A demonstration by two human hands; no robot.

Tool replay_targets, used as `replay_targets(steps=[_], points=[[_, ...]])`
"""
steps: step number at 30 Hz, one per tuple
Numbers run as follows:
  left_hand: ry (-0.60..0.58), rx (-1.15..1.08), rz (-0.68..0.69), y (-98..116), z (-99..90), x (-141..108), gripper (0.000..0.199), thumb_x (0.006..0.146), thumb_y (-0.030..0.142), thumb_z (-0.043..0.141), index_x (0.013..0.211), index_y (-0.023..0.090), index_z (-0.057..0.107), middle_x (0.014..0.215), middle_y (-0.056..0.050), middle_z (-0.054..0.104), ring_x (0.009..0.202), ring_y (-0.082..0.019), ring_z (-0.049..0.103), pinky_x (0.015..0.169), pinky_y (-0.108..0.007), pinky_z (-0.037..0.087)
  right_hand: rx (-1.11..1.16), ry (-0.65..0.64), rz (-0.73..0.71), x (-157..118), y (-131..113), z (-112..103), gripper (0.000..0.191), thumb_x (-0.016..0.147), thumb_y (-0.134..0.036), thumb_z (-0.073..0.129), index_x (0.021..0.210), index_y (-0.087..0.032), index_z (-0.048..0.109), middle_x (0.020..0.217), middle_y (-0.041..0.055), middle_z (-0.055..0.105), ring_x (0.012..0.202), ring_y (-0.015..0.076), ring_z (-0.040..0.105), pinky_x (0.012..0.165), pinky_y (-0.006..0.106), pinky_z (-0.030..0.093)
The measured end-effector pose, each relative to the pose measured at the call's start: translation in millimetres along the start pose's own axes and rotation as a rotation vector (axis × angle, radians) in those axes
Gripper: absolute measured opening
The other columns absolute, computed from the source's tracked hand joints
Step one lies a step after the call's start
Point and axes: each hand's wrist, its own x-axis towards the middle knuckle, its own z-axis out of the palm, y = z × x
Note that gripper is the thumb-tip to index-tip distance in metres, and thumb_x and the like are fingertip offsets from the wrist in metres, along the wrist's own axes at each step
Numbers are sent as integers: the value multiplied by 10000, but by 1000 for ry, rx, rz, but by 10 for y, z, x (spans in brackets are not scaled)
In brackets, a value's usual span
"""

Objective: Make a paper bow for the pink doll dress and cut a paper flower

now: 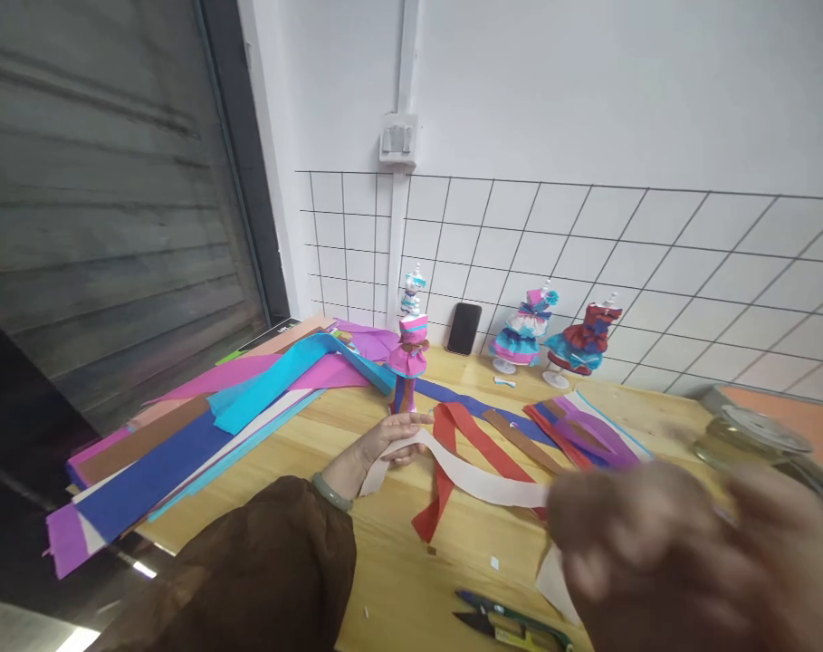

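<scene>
A long white paper strip (483, 482) stretches between my two hands above the wooden table. My left hand (394, 436) is closed on its left part, with the end hanging below the fingers. Large and blurred at the lower right, my right hand (669, 543) is at the strip's other side; its fingers are smeared by motion. More white paper hangs below it. Red strips (444, 489) lie under and behind the white one. Just behind my left hand stands a small dress form in a pink outfit (409, 349).
Coloured strips (159, 471) are piled at left. Snips (506, 620) lie at the front edge. Along the wall are a phone (464, 329) and two dressed forms (520, 330). A tape roll (751, 435) is at right; purple and red strips (588, 435) lie nearby.
</scene>
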Motion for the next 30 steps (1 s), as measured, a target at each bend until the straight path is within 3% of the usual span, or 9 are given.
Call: replay_targets(steps=[3, 5, 8, 12, 14, 17, 21, 25, 30], points=[[-29, 43, -9, -26, -10, 10, 488, 702, 261, 643, 1150, 143, 488, 694, -57, 628, 353, -18, 349, 384, -183, 171, 169, 234, -76, 609, -123, 229, 311, 877, -375, 397, 1177, -323, 461, 761, 33, 577, 661, 192, 572, 652, 393, 460], [-38, 76, -19, -21, 7, 3, 585, 681, 255, 667, 1211, 143, 445, 748, -78, 635, 394, -29, 397, 383, -175, 195, 187, 186, -16, 940, -31, 299, 356, 844, -380, 467, 1177, -256, 441, 739, 12, 575, 649, 164, 571, 670, 353, 460], [-75, 127, -31, 4, 54, -17, 741, 659, 234, 689, 1312, 196, 340, 833, -86, 640, 411, -24, 403, 382, -162, 226, -24, 114, 156, 1206, 367, 306, 435, 828, -405, 477, 1186, -161, 431, 779, 41, 598, 790, 184, 577, 766, 352, 436], [-53, 170, -11, 26, 107, -33, 876, 643, 214, 706, 1370, 236, 217, 858, -84, 645, 460, -39, 451, 404, -147, 277, -187, -40, 269, 1242, 905, 310, 462, 830, -438, 461, 1188, -147, 458, 973, 100, 605, 895, 205, 564, 767, 333, 431], [-47, 174, -12, 31, 119, -37, 903, 629, 199, 719, 1374, 226, 210, 751, -43, 636, 465, -43, 468, 421, -137, 296, -184, -84, 283, 1227, 1006, 319, 427, 808, -448, 496, 1126, -164, 524, 908, 78, 621, 800, 193, 580, 663, 296, 449], [-69, 220, -35, 35, 124, -41, 913, 631, 211, 717, 1378, 227, 194, 593, 23, 581, 405, -47, 452, 388, -133, 298, -166, -128, 306, 1227, 969, 274, 430, 784, -459, 526, 1090, -159, 556, 732, 35, 610, 574, 141, 544, 484, 235, 397], [-93, 283, -85, 12, 137, -44, 856, 635, 242, 712, 1356, 223, 250, 752, -59, 647, 464, -91, 531, 366, -152, 358, -146, -130, 341, 1251, 836, 110, 492, 788, -448, 524, 1178, -150, 487, 612, -5, 545, 448, 98, 462, 403, 201, 322], [-126, 308, -188, -39, 156, -57, 449, 617, 262, 724, 1018, 106, 597, 759, -103, 658, 540, -123, 582, 396, -166, 401, -272, -81, 307, 1276, 802, -16, 455, 752, -435, 565, 1100, -142, 561, 512, -39, 456, 407, 83, 392, 372, 193, 261], [-187, 325, -257, -48, 133, -86, 304, 606, 298, 730, 792, 72, 648, 715, -102, 673, 443, -102, 553, 416, -199, 422, -321, -165, 313, 1271, 748, -174, 415, 768, -431, 545, 1058, -139, 603, 493, -53, 426, 399, 65, 348, 370, 188, 245]])
